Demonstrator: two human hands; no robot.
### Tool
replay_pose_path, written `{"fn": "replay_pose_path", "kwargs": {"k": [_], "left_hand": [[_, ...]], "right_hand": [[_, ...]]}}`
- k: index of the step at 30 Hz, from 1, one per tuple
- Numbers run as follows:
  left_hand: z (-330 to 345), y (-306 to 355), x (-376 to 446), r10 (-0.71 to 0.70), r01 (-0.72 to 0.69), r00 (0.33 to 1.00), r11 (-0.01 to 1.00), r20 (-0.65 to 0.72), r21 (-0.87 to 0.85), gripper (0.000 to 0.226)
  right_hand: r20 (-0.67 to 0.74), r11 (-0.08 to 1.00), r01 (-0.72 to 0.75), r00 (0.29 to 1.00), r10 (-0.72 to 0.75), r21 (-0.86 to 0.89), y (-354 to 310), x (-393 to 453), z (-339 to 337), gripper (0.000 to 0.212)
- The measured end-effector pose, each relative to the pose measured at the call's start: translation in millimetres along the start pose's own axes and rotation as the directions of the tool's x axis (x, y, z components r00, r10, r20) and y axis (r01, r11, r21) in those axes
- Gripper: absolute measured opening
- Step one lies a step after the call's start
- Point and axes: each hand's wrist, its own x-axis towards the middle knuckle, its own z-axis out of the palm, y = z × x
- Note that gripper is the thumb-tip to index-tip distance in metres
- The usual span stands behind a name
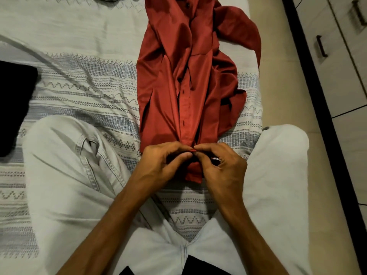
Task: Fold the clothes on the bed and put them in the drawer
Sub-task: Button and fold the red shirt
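Observation:
A red button-up shirt (178, 80) lies lengthwise on the bed, front side up, collar at the far end and hem toward me. Its sleeves are bunched along the right side. My left hand (162, 163) and my right hand (220, 165) meet at the shirt's lower button strip, and each pinches the red cloth between thumb and fingertips. The hem hangs folded under my fingers, partly hidden by them.
I sit on a white bedsheet with grey woven patterns (83, 92), my legs in light jeans (65, 167) spread either side of the shirt. A black garment (14, 104) lies at the left edge. A drawer unit with dark handles (321, 46) stands across the beige floor at right.

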Motion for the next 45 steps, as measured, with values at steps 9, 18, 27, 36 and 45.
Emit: {"fn": "replay_pose_path", "kwargs": {"k": [9,18,27,36,45], "left_hand": [[4.1,-3.9,-1.4,0.001,0.0,1.0,0.997,0.016,-0.071,0.018],[5.7,-10.4,-5.8,-0.109,0.097,0.993,0.968,-0.043,-0.23,0.015],[12.3,-0.1,-9.6,0.005,-0.004,0.998,1.0,-0.069,0.015,0.021],[-5.7,-13.4,25.5,-0.243,0.256,0.863,0.966,-0.443,-0.032,0.008],[-23.4,-56.7,122.2,-0.521,0.525,0.85,0.824,-0.079,0.213,0.031]], "right_hand": [[0.005,0.998,0.066,0.998,-0.066,-0.009,-5.1,-3.8,0.8,0.016],[0.059,0.977,0.181,0.983,-0.175,-0.112,-12.1,-13.7,5.6,0.025],[0.025,0.993,-0.068,0.997,0.071,-0.099,-1.7,24.7,-15.7,0.013],[0.28,0.9,0.007,0.951,0.128,-0.436,-10.2,97.2,44.1,0.032],[0.224,0.864,-0.127,0.938,0.264,-0.487,11.3,115.3,61.9,0.022]]}}
